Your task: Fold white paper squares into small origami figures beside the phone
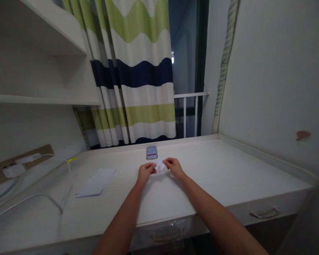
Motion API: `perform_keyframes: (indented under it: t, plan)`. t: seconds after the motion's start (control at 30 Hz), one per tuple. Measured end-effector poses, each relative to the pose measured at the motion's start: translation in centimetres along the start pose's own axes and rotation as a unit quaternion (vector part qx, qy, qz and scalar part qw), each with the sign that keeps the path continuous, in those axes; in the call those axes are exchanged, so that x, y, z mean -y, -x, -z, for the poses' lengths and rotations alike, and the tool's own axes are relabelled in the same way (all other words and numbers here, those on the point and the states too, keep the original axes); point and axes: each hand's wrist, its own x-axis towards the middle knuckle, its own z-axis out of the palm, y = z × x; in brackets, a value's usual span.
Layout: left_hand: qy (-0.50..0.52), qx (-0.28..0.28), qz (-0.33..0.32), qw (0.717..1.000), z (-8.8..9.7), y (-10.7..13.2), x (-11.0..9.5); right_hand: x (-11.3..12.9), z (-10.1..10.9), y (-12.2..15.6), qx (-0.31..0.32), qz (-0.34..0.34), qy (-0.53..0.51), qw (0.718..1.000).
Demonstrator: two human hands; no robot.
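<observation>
A small folded piece of white paper (pixel 160 165) is held just above the white desk (pixel 228 177), in the middle. My left hand (pixel 145 170) pinches its left edge with closed fingers. My right hand (pixel 173 166) pinches its right edge the same way. Both forearms reach forward from the near edge of the desk. A phone (pixel 151 152) with a lit screen lies flat right behind the paper.
A stack of white paper sheets (pixel 97 182) lies to the left. White cables (pixel 29 200) run from a wall socket panel (pixel 18 163) at far left. Striped curtain (pixel 138 78) and window railing (pixel 190 106) stand behind the desk. A drawer handle (pixel 264 213) sits at front right.
</observation>
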Motion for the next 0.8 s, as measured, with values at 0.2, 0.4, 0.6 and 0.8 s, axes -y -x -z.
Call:
perform_keyframes:
  t: [0.2,0.4,0.6,0.8]
  plan:
    - [-0.016,0.049,0.014,0.999,-0.3,0.5,-0.2,0.0,0.1,0.1,-0.006,0.017,0.016,1.0]
    - [-0.086,0.019,-0.035,0.996,-0.3,0.2,0.0,0.3,-0.1,0.4,-0.037,0.05,0.001,0.998]
    - [-0.15,-0.013,-0.105,0.983,-0.3,0.4,0.2,1.1,-0.8,1.3,0.03,0.068,0.105,0.992]
    - [-0.194,-0.009,-0.143,0.97,-0.2,0.5,0.6,0.7,-1.2,1.5,0.077,0.06,0.13,0.987]
